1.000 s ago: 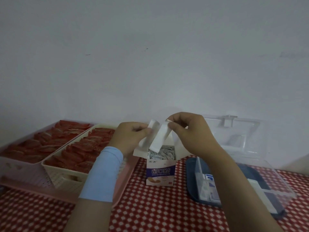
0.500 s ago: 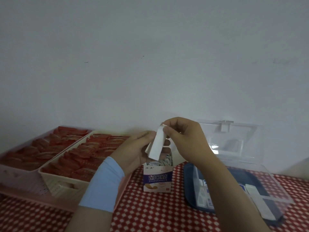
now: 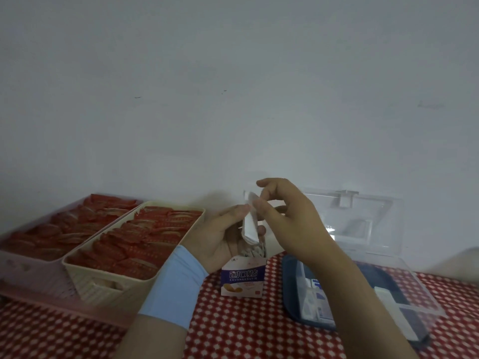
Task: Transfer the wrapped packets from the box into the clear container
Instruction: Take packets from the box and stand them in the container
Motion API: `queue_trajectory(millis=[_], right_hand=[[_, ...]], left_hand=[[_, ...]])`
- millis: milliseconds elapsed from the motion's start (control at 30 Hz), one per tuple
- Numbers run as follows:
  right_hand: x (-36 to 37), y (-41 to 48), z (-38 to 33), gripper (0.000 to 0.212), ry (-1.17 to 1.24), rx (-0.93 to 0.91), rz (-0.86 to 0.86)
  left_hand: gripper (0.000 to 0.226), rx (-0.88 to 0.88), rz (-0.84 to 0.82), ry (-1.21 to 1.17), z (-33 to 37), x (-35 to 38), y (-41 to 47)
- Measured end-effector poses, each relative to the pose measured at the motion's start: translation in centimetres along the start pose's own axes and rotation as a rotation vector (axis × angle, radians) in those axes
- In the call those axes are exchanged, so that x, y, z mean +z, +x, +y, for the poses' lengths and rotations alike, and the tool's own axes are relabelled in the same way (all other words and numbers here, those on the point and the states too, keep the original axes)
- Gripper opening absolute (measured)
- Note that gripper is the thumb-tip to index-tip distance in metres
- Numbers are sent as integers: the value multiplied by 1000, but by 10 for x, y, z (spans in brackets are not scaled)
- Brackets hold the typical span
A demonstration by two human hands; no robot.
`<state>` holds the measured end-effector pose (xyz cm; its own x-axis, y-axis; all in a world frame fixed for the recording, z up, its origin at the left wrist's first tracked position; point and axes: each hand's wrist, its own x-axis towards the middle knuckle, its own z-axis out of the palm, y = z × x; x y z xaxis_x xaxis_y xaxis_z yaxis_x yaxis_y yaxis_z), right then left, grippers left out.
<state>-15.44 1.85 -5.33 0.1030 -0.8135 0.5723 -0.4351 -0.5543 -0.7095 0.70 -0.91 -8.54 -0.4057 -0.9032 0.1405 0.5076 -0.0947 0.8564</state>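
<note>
Base: worktop (image 3: 259,332) under a red-and-white checked cloth. At right, clear container (image 3: 375,229), lid raised, base open upward, a few small items lying at its near end. At centre, box (image 3: 243,278) upright, just left of the container, mouth open.

The left hand (image 3: 223,237) cups the box top from the left, thumb pressed on a white flap (image 3: 250,226), fingers curled behind it. The right hand (image 3: 287,218) pinches the flap's upper edge, index finger lifted clear. The flap appears to belong to the box; not certain.

Key relation: packets (image 3: 255,251) sit in the box mouth, directly below both sets of fingers, long axis near upright with a slight lean to the right. The flap stands between the right fingers and the packets. The right hand is on the container side, so it is judged the likelier carrier.

Packets look grey-white, thin and packed on end. Only their top ends show, and none is in hand.
</note>
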Motion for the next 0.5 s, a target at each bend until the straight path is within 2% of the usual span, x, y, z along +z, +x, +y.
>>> queue_trajectory(millis=[100, 167, 200, 367, 500], right_hand=[[-15, -10, -9, 22, -66, -96, -114], [-24, -15, -16, 40, -205, -106, -246], [-27, -17, -17, 43, -257, -112, -281], [-44, -25, -18, 31, -347, -129, -271], [-71, -37, -22, 35, -303, -1, -388]], left_hand=[[37, 31, -11, -32, 1, 9, -1], [34, 38, -20, 4, 0, 19, -5], [34, 29, -18, 17, -1, 25, -7], [27, -46, -70, 47, -12, 46, -13], [29, -79, -101, 86, -20, 63, -18]])
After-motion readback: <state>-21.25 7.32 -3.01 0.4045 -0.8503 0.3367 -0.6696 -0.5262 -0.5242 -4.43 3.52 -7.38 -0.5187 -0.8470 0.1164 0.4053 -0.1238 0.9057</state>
